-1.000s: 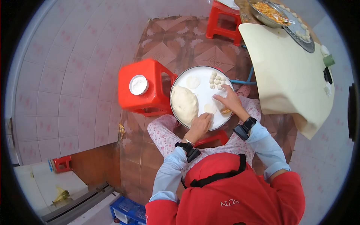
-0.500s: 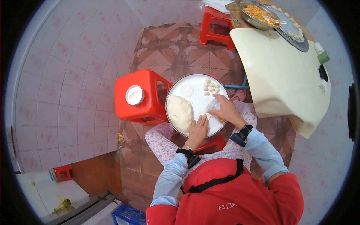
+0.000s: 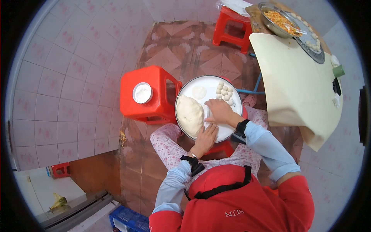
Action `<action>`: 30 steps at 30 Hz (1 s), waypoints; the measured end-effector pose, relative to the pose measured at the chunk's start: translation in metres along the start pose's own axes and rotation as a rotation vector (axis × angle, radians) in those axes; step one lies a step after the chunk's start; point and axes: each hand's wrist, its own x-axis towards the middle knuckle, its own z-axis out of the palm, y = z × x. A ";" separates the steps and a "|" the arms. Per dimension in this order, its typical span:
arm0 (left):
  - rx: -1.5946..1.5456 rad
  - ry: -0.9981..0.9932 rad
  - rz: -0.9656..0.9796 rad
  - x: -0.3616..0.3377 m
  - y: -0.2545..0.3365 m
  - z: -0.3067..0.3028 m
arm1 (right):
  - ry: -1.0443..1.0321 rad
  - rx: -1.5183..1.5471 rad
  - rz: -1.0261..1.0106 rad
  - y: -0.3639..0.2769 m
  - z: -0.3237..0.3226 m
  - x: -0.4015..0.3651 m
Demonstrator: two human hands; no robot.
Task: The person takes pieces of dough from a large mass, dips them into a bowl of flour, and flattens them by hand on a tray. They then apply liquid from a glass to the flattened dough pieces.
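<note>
On a round white tray [image 3: 212, 82] in front of me lies a large lump of pale dough [image 3: 189, 115]. My left hand [image 3: 205, 138] rests beside its lower right edge, fingers stretched out flat on the tray. Fingers of my right hand [image 3: 221, 110] close around a see-through, whitish piece [image 3: 206, 112] just right of the lump; the hand covers most of it. A thin dough round [image 3: 199, 92] lies at the tray's upper middle. Several small dough balls [image 3: 224, 92] are grouped at its upper right.
Left of the tray, a red stool [image 3: 148, 79] bears a small bowl of white flour [image 3: 142, 92]. On the right stands a table with a cream mat [image 3: 293, 81], a metal bowl of filling [image 3: 279, 21] and a grey round tray [image 3: 316, 57] with dough pieces along its rim.
My right hand has moved left and down across the tray with the see-through piece, toward the dough lump. My left hand stays by the lump. The camera view has shifted slightly.
</note>
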 end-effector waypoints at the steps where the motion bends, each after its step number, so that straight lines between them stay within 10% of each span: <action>1: 0.004 0.003 0.004 0.000 -0.001 0.002 | 0.014 0.117 0.078 0.003 -0.002 0.004; 5: 0.087 -0.011 0.021 0.005 -0.009 -0.005 | 0.097 0.444 0.505 0.017 -0.032 0.000; 19: 0.035 -0.283 -0.314 0.031 0.026 -0.038 | 0.215 0.510 0.688 0.023 -0.016 -0.063; 21: 0.054 0.081 -0.124 0.014 0.019 -0.012 | 0.299 0.379 0.494 0.014 -0.008 -0.062; 30: -0.016 -0.073 -0.068 -0.007 0.009 -0.004 | 0.180 -0.100 0.048 -0.032 0.018 -0.035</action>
